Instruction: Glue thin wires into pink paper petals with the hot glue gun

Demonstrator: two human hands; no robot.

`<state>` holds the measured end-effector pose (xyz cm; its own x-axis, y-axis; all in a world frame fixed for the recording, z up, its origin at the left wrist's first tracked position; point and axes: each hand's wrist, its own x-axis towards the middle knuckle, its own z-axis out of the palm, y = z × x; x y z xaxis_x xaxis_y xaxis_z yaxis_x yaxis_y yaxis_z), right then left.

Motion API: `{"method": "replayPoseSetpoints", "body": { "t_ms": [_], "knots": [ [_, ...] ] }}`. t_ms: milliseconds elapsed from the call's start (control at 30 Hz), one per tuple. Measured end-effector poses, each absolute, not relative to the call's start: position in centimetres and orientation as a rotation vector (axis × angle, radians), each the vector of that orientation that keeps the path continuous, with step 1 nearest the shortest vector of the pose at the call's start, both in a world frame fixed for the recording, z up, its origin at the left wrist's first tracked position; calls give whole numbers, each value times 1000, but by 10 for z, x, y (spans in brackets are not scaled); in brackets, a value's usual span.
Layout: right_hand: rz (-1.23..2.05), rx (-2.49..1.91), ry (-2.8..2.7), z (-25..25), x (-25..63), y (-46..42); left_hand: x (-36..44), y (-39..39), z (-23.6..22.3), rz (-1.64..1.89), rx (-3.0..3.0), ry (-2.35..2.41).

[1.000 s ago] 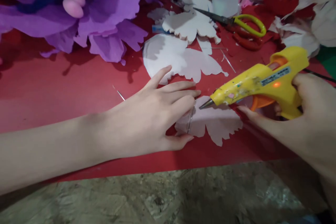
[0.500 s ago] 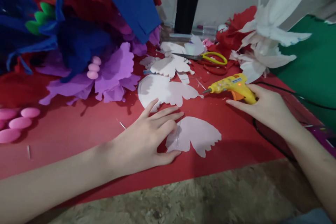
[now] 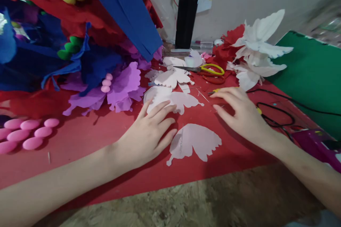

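A pale wing-shaped cutout (image 3: 202, 140) lies on the red sheet, a clear shiny strip of what looks like glue along its left part. My left hand (image 3: 151, 127) is spread just left of it, fingertips over the lower edge of another white butterfly-shaped cutout (image 3: 183, 101). To the right, my right hand (image 3: 237, 110) hovers with thumb and fingers apart, nothing between them. Behind it lies a yellow glue gun (image 3: 217, 90), mostly hidden; only its tip and small yellow parts show. A thin pale stick (image 3: 204, 95) rests near the tip.
Yellow-handled scissors (image 3: 213, 69) lie on cutouts at the back. Purple butterflies (image 3: 124, 87) and pink ovals (image 3: 32, 133) fill the left. White butterflies (image 3: 259, 49) stand at back right, by a green board (image 3: 306, 78). A black cable (image 3: 279, 101) runs right; a phone (image 3: 186, 23) leans upright.
My right hand has let go of the glue gun and moved left in front of it. My left hand has slid left off the wing cutout. The view has shifted.
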<state>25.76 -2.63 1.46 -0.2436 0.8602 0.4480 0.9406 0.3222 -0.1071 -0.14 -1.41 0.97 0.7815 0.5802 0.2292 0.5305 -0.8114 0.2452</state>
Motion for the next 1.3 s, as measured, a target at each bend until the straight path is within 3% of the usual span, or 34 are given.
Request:
{"method": "replayPoseSetpoints", "body": {
  "t_ms": [200,500,667,767,933,1300],
  "knots": [
    [164,-1227,-2361,19,214,-1,-2,-8,5,335,2814,965],
    [218,-1329,-2344,21,187,22,-3,-10,6,440,2761,985],
    [390,-1349,-1935,32,184,27,-4,-13,6,781,2540,998],
    [715,-1274,-1521,42,185,25,-4,-15,9,972,2269,992],
    [1169,-1266,-1052,53,180,9,-1,-15,15,856,1760,853],
    [1155,-1297,-841,46,171,-13,-3,-18,18,735,1641,560]
  ]
}}
